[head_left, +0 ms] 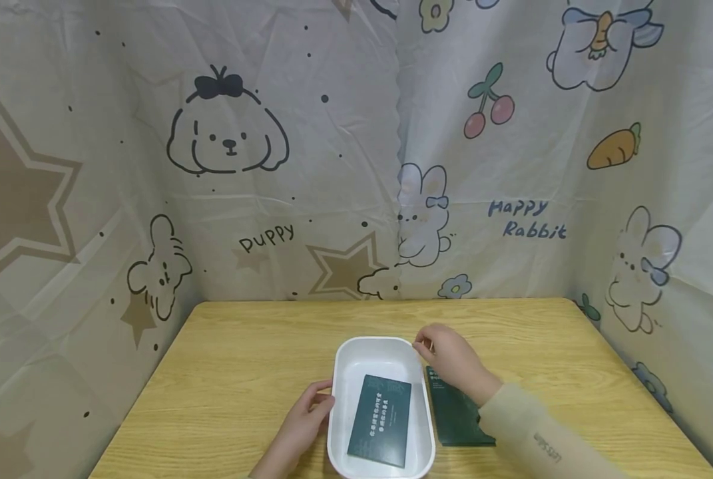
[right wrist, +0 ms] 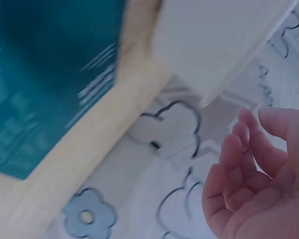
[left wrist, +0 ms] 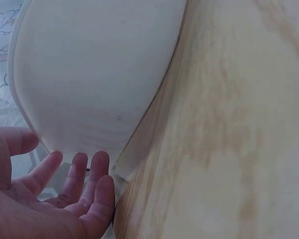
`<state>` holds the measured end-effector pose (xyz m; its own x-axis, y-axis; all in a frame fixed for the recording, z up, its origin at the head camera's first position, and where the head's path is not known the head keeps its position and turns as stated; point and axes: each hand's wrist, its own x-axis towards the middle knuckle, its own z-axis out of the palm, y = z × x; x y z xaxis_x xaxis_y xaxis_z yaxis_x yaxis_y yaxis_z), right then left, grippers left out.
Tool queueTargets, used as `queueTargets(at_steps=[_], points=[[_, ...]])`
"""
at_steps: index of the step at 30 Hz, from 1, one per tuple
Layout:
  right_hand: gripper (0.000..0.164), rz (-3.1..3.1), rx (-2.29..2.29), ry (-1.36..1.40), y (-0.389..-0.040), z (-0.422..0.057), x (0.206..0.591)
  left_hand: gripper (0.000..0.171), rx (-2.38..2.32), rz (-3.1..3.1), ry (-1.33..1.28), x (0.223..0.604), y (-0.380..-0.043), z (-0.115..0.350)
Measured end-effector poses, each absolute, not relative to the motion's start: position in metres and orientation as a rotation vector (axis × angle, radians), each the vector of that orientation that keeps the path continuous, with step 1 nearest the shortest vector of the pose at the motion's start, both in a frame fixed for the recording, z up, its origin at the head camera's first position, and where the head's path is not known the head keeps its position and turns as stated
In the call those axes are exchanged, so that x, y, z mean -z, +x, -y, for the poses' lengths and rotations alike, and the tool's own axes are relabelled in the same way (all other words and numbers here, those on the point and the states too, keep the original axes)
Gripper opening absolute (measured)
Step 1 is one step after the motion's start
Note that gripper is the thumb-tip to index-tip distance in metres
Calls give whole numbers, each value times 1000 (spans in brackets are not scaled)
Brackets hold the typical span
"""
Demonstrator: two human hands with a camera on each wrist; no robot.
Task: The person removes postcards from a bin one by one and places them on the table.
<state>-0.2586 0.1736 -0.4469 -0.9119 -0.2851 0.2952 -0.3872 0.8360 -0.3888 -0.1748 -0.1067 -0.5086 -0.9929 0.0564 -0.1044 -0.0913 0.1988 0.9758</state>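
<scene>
A white plastic tray (head_left: 374, 350) stands on the table, and a dark green booklet (head_left: 381, 422) with pale lettering lies tilted on its floor. My left hand (head_left: 305, 418) is at the tray's left side; in the left wrist view its relaxed fingertips (left wrist: 100, 160) rest along the white wall (left wrist: 99, 74) with the thumb near the rim. Just off the far right corner of the tray is my right hand (head_left: 450, 356), fingers loosely bent and holding nothing. Beneath the right forearm lies a second dark green booklet (head_left: 459, 420), partly hidden by the sleeve.
The wooden table (head_left: 254, 359) spreads to both sides of the tray. A cloth curtain (head_left: 332, 166) printed with cartoon animals and stars hangs behind the table's back edge and along both sides.
</scene>
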Motion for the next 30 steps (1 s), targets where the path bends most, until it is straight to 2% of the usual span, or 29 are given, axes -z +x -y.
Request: queueTargets(at_steps=[8, 12, 30], points=[[14, 2835, -610, 784, -243, -145, 438, 43, -1919, -2340, -42, 508, -175, 107], [20, 2938, -578, 885, -237, -137, 438, 43, -1905, -2348, -40, 506, -174, 107], [35, 3121, -427, 904, -228, -128, 450, 42, -1903, -2357, -40, 507, -174, 106]])
